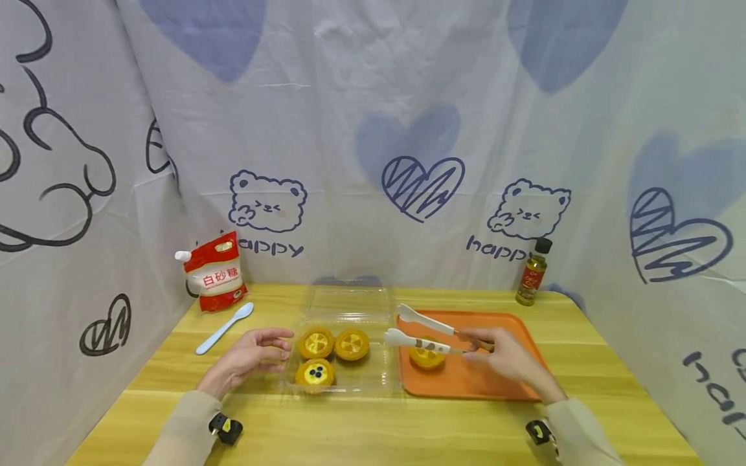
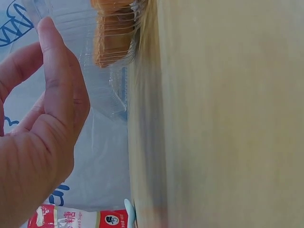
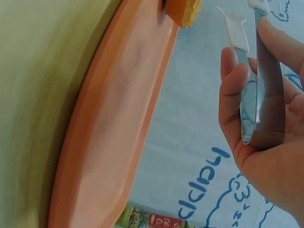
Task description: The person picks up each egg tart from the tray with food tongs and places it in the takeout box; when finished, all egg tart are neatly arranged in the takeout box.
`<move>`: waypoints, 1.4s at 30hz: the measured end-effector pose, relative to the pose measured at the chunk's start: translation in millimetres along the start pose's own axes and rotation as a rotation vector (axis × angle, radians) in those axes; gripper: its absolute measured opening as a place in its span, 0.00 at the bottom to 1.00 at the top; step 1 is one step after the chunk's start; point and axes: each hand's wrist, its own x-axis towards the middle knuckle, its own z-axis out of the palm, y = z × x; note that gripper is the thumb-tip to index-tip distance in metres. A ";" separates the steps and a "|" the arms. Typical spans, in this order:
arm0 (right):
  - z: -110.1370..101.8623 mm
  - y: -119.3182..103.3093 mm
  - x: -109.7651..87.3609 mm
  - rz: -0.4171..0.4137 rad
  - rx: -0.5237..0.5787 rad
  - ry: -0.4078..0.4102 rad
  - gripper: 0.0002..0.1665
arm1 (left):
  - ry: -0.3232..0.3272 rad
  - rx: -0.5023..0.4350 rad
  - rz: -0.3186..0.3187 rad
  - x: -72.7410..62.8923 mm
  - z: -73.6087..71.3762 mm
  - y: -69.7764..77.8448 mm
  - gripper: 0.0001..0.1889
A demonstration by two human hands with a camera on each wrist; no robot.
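In the head view my right hand (image 1: 504, 356) grips a pair of food tongs (image 1: 431, 345) with white tips, their arms spread apart. The tips hang above the left part of the orange tray (image 1: 484, 385), over an egg tart (image 1: 427, 357) lying there. The right wrist view shows the tongs' metal bend (image 3: 268, 118) against my palm. At the left side of a clear plastic box (image 1: 373, 375), my left hand (image 1: 250, 356) has relaxed, slightly bent fingers; whether they touch it I cannot tell. Inside sit two fruit-topped tarts (image 1: 351, 344) and one blueberry tart (image 1: 315, 373).
A red and white sugar bag (image 1: 218, 275) stands at the back left, with a light blue spoon (image 1: 224, 329) in front of it. An oil bottle (image 1: 531, 275) stands behind the tray at the right. The box's lid (image 1: 350, 301) is raised at the back. Printed cloth hangs around the table.
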 end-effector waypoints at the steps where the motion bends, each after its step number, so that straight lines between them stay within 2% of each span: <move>1: -0.5 0.9 -0.5 0.008 0.009 0.001 0.28 | 0.002 -0.003 -0.002 -0.4 -0.1 0.1 0.30; 15: -22.0 21.1 -16.6 0.064 0.017 0.062 0.29 | 0.005 0.001 0.006 0.4 1.3 3.7 0.29; 26: -34.2 30.9 -27.0 0.075 -0.002 -0.046 0.33 | 0.005 -0.002 -0.003 0.4 -0.5 -0.4 0.30; 42: -39.7 32.3 -31.3 0.074 -0.035 -0.134 0.33 | -0.003 -0.011 -0.002 -1.9 -0.3 2.1 0.30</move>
